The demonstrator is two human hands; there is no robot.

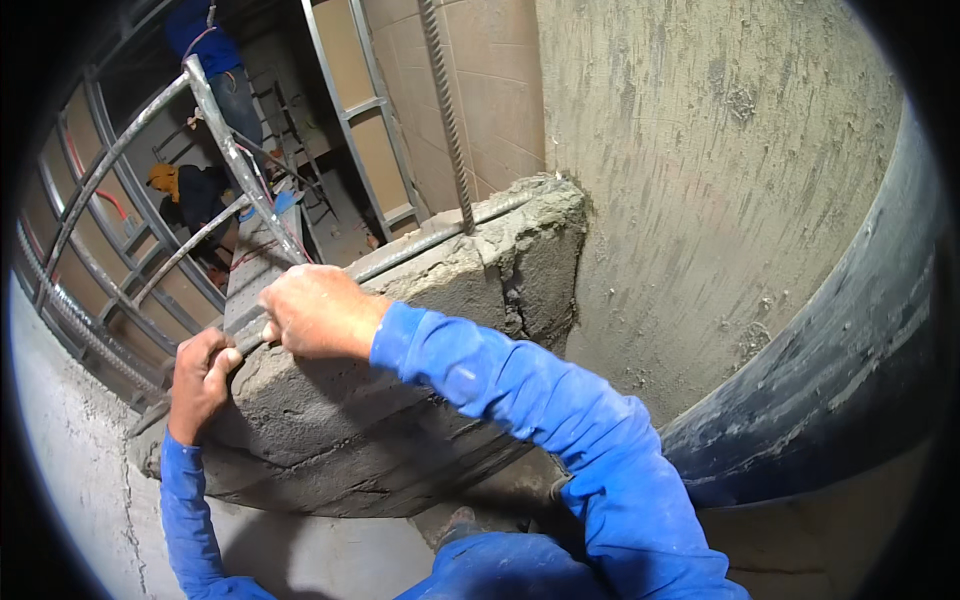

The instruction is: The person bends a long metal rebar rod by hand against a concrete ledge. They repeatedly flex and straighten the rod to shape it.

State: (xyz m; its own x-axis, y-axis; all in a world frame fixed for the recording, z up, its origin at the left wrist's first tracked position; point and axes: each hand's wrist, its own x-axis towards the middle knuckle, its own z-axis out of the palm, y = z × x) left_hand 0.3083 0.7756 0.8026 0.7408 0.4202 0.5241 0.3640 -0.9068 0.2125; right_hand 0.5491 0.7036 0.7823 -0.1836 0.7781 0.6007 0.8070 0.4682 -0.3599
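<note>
A low wall (290, 410) coated in rough grey mortar stands in front of me, with a cracked, ragged right end. Along its top edge lies a metal rod (420, 247). My left hand (203, 380) is closed over the wall's left top edge, thumb and fingers pinching a grey bar (250, 335), which may be the same rod. Just right of it, my right hand (322, 312) is closed at the same edge, its fingers wrapped down over the bar. My right palm and the far side of the wall top are hidden.
A ribbed steel bar (447, 110) rises upright from the wall top. Rough plaster (720, 150) and a large dark curved pipe-like surface (830, 370) are at right. Metal tube framing (225, 130) stands left. Beyond are two people, one crouching (195, 195), and a ladder (305, 150).
</note>
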